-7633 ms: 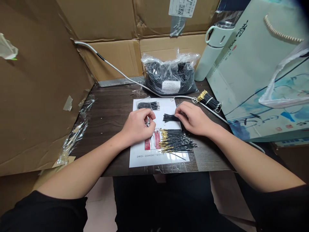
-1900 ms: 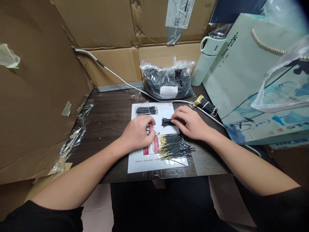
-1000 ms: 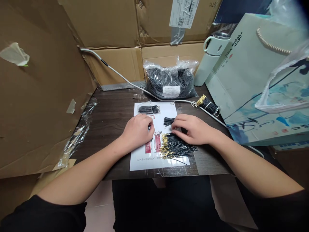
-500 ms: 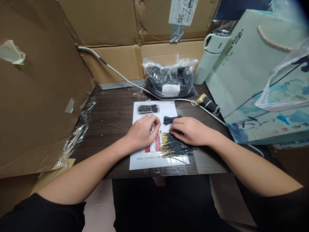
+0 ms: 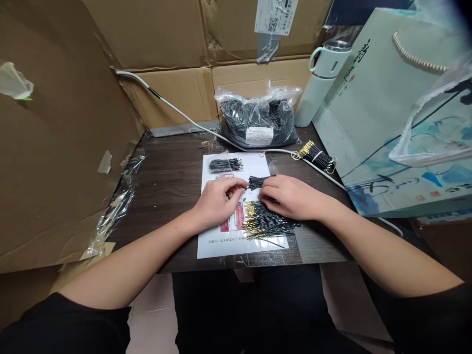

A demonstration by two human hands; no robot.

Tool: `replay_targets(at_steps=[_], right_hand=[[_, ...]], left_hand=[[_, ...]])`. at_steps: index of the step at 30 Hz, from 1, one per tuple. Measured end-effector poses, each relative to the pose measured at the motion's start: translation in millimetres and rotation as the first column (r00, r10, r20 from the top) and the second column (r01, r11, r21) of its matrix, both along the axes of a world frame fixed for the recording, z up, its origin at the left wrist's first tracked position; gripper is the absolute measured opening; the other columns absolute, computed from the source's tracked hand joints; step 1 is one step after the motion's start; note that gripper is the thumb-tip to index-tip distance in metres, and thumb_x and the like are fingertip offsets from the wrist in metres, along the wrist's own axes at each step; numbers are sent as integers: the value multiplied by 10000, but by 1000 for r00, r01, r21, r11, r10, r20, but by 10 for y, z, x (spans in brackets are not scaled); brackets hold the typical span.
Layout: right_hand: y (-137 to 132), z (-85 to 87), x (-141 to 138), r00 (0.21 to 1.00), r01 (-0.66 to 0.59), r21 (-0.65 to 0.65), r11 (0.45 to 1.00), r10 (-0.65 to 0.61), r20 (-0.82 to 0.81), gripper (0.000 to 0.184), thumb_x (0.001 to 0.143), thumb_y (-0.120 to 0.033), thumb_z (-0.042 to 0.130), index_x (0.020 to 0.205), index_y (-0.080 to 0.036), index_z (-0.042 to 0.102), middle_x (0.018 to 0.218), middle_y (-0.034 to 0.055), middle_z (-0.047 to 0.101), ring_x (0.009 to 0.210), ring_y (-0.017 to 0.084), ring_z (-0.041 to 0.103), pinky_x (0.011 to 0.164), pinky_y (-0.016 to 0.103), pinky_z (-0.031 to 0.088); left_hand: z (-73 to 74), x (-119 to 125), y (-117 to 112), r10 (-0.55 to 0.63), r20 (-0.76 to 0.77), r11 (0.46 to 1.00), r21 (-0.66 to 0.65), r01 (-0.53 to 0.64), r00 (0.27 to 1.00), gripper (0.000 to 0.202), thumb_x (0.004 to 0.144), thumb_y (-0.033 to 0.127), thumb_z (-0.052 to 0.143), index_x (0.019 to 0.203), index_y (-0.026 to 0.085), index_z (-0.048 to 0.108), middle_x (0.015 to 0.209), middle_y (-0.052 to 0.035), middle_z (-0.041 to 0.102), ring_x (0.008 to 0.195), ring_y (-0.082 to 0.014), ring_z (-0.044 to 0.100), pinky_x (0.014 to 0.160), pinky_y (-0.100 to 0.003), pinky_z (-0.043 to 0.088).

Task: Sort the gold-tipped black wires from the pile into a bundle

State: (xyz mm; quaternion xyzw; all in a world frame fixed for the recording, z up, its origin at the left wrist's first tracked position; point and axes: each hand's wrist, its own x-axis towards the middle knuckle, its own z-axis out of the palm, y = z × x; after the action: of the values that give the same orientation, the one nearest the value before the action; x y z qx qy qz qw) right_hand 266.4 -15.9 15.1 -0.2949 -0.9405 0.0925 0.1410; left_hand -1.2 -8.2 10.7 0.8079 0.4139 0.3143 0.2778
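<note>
My left hand (image 5: 217,199) is closed in a pinch, its fingertips at the left ends of a small row of black wires (image 5: 256,182). What lies between those fingertips is too small to make out. Fingers curled, my right hand (image 5: 289,195) rests over the right end of that row and the upper edge of a larger pile of black wires with gold-coloured tips (image 5: 269,221). Its fingers hide whatever they grip. Beneath both hands lies a printed white sheet (image 5: 217,250) with red pictures.
Behind the hands are a clear packet of black wires (image 5: 225,164) and a tied bundle with gold tips (image 5: 317,155). Farther back stand a large bag of black wires (image 5: 258,120), a pale bottle (image 5: 317,88) and a paper bag (image 5: 383,123). A white cable (image 5: 184,114) crosses the desk.
My left fingertips have moved slightly right and up, reaching the ends of the small row of wires. My right hand has stayed almost in place.
</note>
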Motion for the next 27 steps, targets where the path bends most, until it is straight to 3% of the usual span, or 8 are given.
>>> replay_targets(at_steps=[8,27], right_hand=[[-6,75,-27,967,45,-81,996,-64,-248,127,1097,-208,515,1013,-167,600,946,78,653,862,210,585,821,368,484],[-13,50,-33,968,67,21,998,-60,-244,120,1111,-212,512,1038,-179,602,931,75,672,848,213,600,825,379,474]], left_hand=[[-4,3,3,7,40,1000,-3,-7,999,140,1005,229,720,1080,197,835,949,-18,832,787,-150,738,766,-297,568],[-9,22,-47,-41,107,999,13,40,993,135,1012,229,721,1074,194,836,1020,-29,845,835,-157,771,778,-293,601]])
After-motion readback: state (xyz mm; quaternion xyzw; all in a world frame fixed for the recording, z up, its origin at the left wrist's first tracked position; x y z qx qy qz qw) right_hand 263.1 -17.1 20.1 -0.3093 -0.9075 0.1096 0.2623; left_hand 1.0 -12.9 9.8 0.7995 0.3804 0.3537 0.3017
